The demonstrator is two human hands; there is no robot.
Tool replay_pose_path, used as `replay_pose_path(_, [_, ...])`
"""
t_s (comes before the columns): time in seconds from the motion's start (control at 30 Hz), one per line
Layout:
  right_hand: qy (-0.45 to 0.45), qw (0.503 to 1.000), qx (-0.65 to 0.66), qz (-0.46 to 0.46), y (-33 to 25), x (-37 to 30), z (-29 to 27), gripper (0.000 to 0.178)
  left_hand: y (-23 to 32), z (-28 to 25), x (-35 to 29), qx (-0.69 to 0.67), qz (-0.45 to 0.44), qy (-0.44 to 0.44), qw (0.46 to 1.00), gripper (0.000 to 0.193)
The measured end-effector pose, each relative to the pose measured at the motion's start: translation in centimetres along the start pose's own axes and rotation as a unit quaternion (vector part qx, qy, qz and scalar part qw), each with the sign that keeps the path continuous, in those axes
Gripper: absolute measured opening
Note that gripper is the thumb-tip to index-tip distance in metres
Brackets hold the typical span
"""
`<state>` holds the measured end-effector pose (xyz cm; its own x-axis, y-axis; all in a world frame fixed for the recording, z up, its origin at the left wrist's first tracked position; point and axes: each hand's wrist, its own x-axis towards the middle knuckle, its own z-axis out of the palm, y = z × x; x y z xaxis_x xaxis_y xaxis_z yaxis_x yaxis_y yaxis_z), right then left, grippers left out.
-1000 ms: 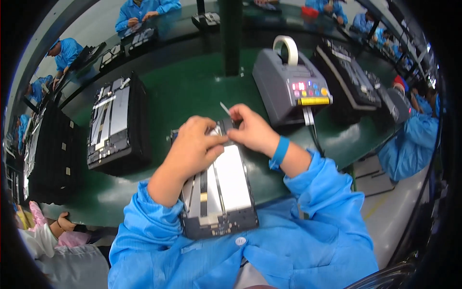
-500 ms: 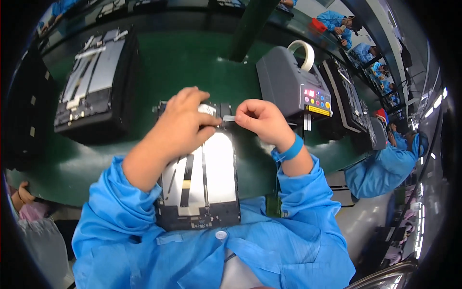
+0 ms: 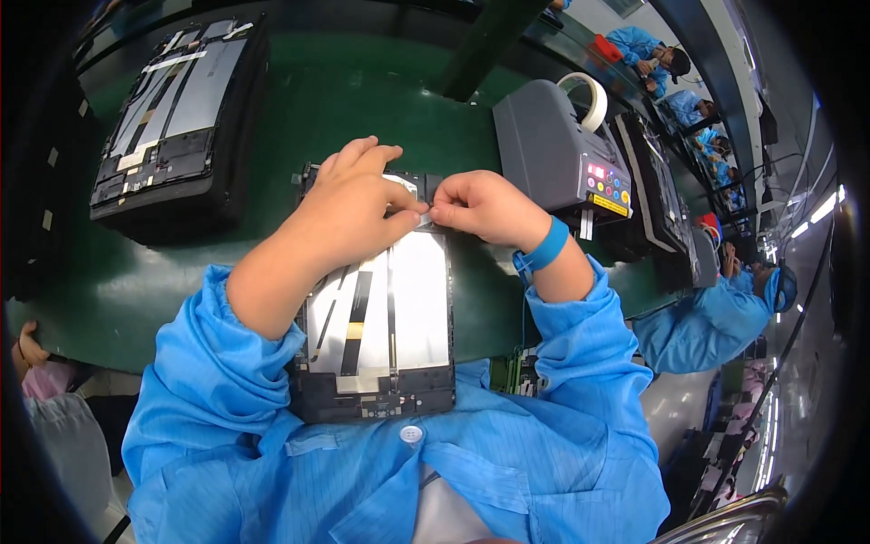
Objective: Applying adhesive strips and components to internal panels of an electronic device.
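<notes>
A flat tablet-like device (image 3: 421, 299), its inside bare with silver plates, a black ribbon cable and dark circuit parts, lies before me, its near end close to my jacket. Over its far end, a short strip of pale tape (image 3: 425, 220) sits between my fingertips. My right hand (image 3: 478, 207), wearing a blue wrist strap (image 3: 546, 245), is closed with thumb and forefinger pinching the strip's right end. My left hand (image 3: 358, 201) reaches across the device, its thumb and forefinger drawn together at the strip's left end, other fingers stretched out. The covered far-left part of the device is hidden.
A grey tape dispenser (image 3: 539, 150) with a pale tape roll (image 3: 594, 102) stands right on the green table (image 3: 362, 86). Stacked similar devices in black foam (image 3: 172, 118) are at left, more (image 3: 648, 181) behind the dispenser. Co-workers in blue (image 3: 707, 317) sit right; another person's hand (image 3: 31, 346) shows far left.
My right hand has moved slightly left, closing the gap to my left fingers. The left thumb has come up beside the forefinger at the tape. The whole view has shifted a little.
</notes>
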<state>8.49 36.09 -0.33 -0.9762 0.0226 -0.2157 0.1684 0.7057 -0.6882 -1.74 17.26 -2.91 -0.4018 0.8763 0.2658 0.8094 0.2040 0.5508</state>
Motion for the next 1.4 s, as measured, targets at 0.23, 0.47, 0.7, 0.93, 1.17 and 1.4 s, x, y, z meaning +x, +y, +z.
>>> replay_pose_path(0.23, [0.039, 0.996, -0.070, -0.027, 0.4, 0.3, -0.2, 0.025, 0.9, 0.5, 0.9, 0.016, -0.028, 0.032, 0.999, 0.018])
replay_pose_path(0.47, [0.067, 0.986, -0.080, 0.133, 0.1, 1.2, 0.6, 0.056, 0.6, 0.5, 0.3, 0.024, -0.055, 0.047, 0.997, 0.017])
replay_pose_path(0.7, [0.316, 0.939, -0.052, 0.128, -1.2, -5.6, 4.4, 0.035, 4.1, -1.8, -4.4, 0.069, 0.003, 0.066, 0.995, 0.068])
replay_pose_path(0.93, [0.196, 0.971, -0.131, 0.029, -3.4, -13.5, 13.9, 0.087, 3.9, -3.9, -16.2, -0.018, -0.072, -0.145, 0.987, 0.127])
replay_pose_path(1.17, [0.269, 0.939, 0.187, -0.105, -6.3, -12.1, 12.5, 0.085, 5.4, -8.3, -15.6, -0.140, -0.047, -0.069, 0.987, 0.126])
replay_pose_path(1.4, [0.310, 0.867, 0.264, -0.287, -14.4, 2.0, 7.5, 0.049, -0.7, -19.3, -11.6, -0.184, 0.024, 0.124, 0.975, 0.106])
